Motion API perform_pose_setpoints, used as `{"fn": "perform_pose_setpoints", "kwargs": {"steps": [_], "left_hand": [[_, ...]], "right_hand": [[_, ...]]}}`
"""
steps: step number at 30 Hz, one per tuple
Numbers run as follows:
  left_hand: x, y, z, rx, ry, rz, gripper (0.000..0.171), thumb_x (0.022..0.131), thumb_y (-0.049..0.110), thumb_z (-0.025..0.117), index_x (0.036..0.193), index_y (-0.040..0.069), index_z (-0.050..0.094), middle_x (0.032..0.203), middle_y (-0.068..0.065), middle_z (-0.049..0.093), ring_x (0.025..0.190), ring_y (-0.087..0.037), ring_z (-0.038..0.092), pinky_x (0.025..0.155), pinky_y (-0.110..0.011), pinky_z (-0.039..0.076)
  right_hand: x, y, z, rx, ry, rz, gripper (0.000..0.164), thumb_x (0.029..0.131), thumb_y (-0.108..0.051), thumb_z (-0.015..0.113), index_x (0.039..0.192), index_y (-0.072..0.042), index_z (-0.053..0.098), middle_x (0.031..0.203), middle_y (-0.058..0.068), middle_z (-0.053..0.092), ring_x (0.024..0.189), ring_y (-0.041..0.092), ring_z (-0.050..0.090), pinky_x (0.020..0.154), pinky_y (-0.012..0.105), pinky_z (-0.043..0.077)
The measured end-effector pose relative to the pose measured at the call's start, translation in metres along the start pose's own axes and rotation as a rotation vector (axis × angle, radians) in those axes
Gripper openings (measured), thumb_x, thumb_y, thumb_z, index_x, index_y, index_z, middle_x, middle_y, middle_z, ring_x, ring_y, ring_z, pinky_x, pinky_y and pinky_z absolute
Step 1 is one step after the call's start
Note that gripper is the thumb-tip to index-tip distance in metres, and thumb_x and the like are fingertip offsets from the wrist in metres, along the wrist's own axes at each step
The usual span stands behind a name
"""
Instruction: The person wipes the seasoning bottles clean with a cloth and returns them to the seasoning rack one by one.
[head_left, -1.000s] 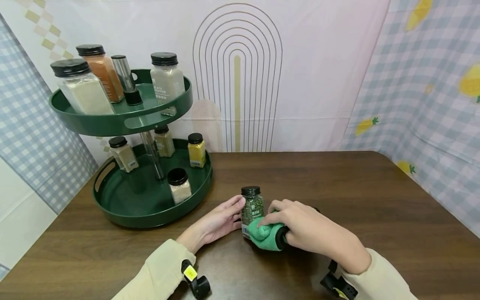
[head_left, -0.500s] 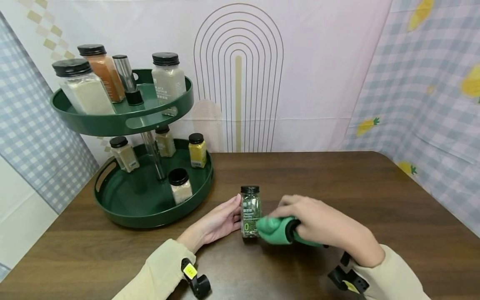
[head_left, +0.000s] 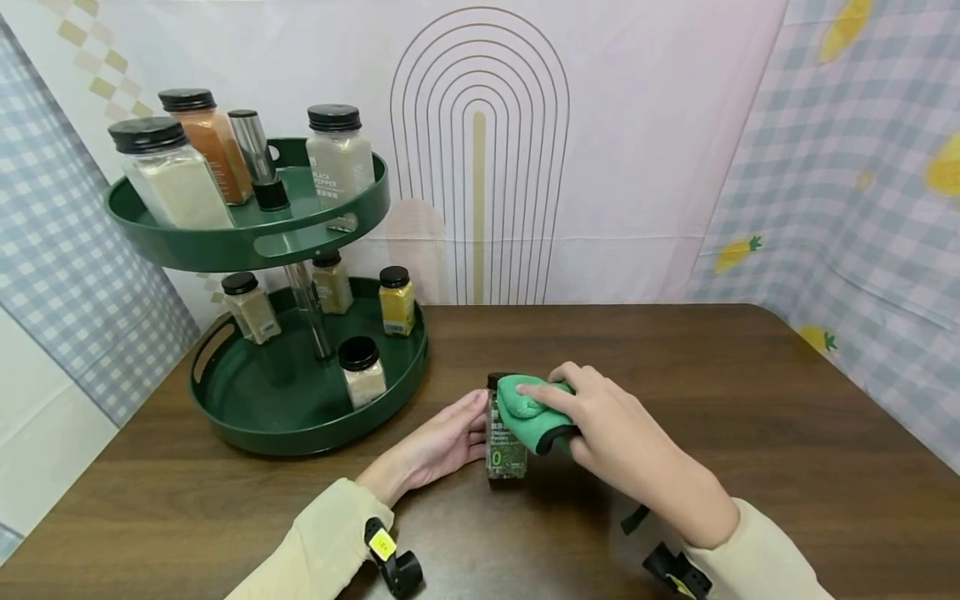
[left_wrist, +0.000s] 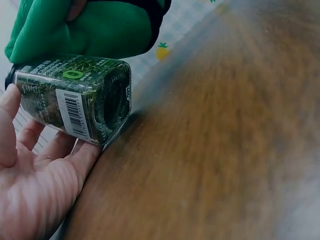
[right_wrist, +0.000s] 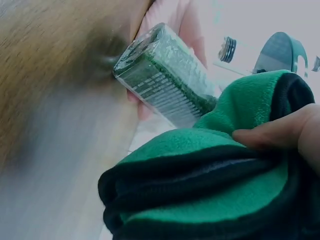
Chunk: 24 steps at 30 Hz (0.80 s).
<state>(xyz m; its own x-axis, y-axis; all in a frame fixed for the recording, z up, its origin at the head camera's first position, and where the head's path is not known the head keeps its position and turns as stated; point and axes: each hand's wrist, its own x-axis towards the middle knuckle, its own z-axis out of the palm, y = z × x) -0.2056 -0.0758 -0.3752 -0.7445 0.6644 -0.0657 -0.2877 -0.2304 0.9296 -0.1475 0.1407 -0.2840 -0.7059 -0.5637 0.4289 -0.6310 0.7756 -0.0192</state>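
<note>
A glass jar of dried green herbs point(head_left: 504, 454) with a black lid stands upright on the wooden table. My left hand point(head_left: 433, 448) holds it from the left, thumb near the lid and fingers behind it, as the left wrist view shows. A folded green cloth point(head_left: 523, 417) with black edging is gripped in my right hand point(head_left: 603, 421). The cloth lies against the jar's upper front and right side, hiding part of the lid and label. In the left wrist view the jar's barcode label point(left_wrist: 75, 114) faces the camera.
To the left stands a two-tier green tray rack. Its upper tray point(head_left: 187, 248) bears several large spice jars and a metal cylinder point(head_left: 258, 158). Several small jars stand on the lower tray point(head_left: 300, 443). A patterned cloth backdrop point(head_left: 637, 167) rises behind the table point(head_left: 675, 367).
My right hand has brought the cloth from the jar's lower part, off to its right, then up onto its upper part. The jar has turned so its front label faces forward.
</note>
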Motion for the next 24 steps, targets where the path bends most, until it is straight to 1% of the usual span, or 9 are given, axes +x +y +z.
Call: {"fn": "perform_pose_setpoints", "kwargs": {"steps": [6,11,15,19,21,24], "left_hand": [[0.0,0.0,0.003,0.021,0.015,-0.004,0.051,0.1,0.041,0.033,0.141,0.011,0.025,0.137,-0.018,0.042,0.116,-0.019,0.048,0.101,-0.04,0.038],[-0.001,0.0,0.002,0.006,0.02,-0.007,0.051,0.099,0.043,0.034,0.139,0.011,0.026,0.136,-0.018,0.042,0.117,-0.02,0.048,0.103,-0.041,0.037],[0.0,0.001,0.001,-0.016,0.02,-0.015,0.054,0.1,0.042,0.032,0.143,0.011,0.019,0.143,-0.023,0.034,0.126,-0.025,0.042,0.107,-0.044,0.032],[0.0,0.001,0.001,-0.041,0.037,-0.029,0.058,0.101,0.041,0.031,0.147,0.013,0.011,0.146,-0.026,0.028,0.133,-0.031,0.033,0.11,-0.046,0.028],[0.001,0.001,0.001,-0.049,0.045,-0.035,0.058,0.101,0.041,0.031,0.148,0.013,0.009,0.147,-0.026,0.027,0.135,-0.032,0.03,0.11,-0.046,0.027],[0.001,0.0,0.002,-0.055,0.052,-0.043,0.06,0.1,0.042,0.032,0.148,0.013,0.01,0.147,-0.027,0.027,0.135,-0.033,0.03,0.11,-0.046,0.027]], "right_hand": [[-0.001,-0.007,0.001,-0.065,-0.042,-0.018,0.063,0.064,0.009,0.064,0.12,-0.021,0.062,0.104,0.006,0.054,0.086,0.022,0.054,0.068,0.033,0.047],[-0.002,-0.013,-0.001,-0.085,-0.103,-0.034,0.059,0.064,0.004,0.068,0.117,-0.023,0.064,0.097,0.003,0.052,0.079,0.019,0.051,0.062,0.03,0.045],[-0.004,-0.018,-0.004,-0.074,-0.17,-0.061,0.058,0.064,0.004,0.068,0.115,-0.024,0.066,0.09,0.001,0.049,0.073,0.017,0.047,0.056,0.027,0.041],[-0.007,-0.021,-0.005,-0.037,-0.236,-0.082,0.058,0.065,0.005,0.068,0.114,-0.025,0.066,0.086,-0.001,0.048,0.068,0.016,0.044,0.052,0.025,0.036],[-0.008,-0.022,-0.005,-0.027,-0.262,-0.085,0.059,0.065,0.006,0.068,0.114,-0.026,0.065,0.085,-0.001,0.048,0.067,0.016,0.044,0.051,0.024,0.035],[-0.01,-0.023,-0.004,-0.033,-0.286,-0.114,0.059,0.064,0.007,0.067,0.113,-0.027,0.066,0.085,-0.002,0.049,0.068,0.016,0.046,0.051,0.025,0.037]]}}
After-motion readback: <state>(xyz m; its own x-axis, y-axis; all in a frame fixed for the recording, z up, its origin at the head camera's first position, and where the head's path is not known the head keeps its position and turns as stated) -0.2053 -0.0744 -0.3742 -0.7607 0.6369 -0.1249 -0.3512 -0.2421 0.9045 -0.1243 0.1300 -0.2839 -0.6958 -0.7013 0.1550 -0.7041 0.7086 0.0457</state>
